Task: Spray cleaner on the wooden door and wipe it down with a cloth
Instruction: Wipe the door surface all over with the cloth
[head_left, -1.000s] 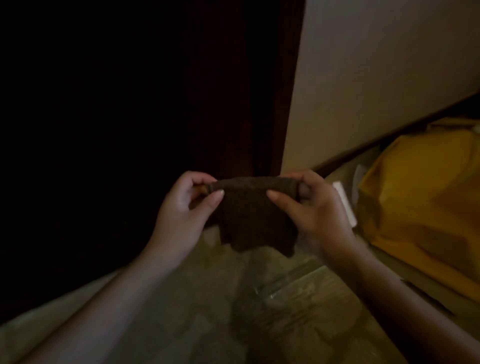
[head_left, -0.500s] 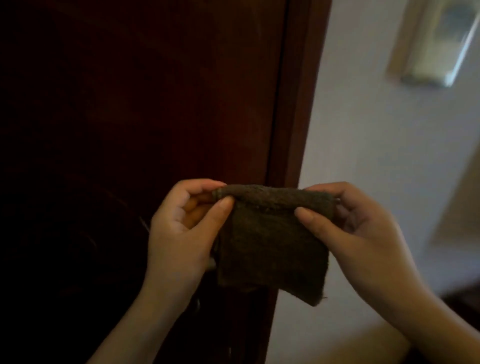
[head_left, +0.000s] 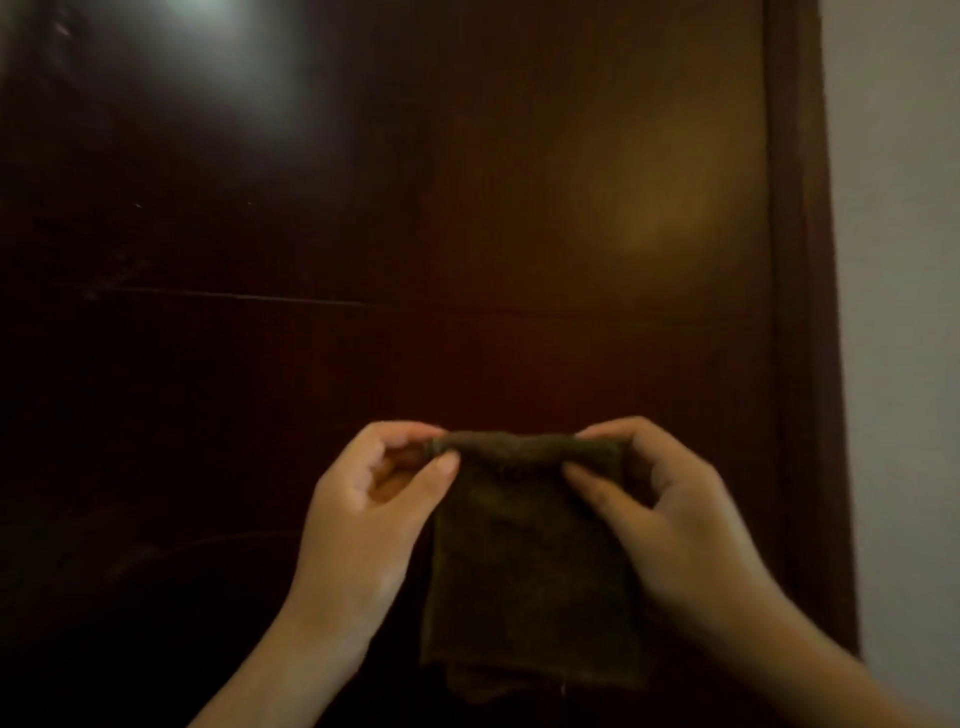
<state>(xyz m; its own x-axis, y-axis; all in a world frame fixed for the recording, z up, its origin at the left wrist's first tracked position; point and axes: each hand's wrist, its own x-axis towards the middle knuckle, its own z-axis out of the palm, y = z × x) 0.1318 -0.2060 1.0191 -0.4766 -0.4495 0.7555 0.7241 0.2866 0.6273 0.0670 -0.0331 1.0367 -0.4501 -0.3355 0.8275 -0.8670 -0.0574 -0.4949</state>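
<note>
Both hands raised, pinching the cloth's rolled top edge.
Left hand (head_left: 363, 525) grips at 9 o'clock, right hand (head_left: 675, 525) at 3 o'clock; cloth (head_left: 530, 571) hangs between, before the wooden door (head_left: 467, 208).

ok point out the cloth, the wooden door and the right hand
cloth (head_left: 530, 571), head view, middle of its hanging part
wooden door (head_left: 467, 208), head view, bare panel above the cloth
right hand (head_left: 680, 530), head view, middle of the hand
</note>
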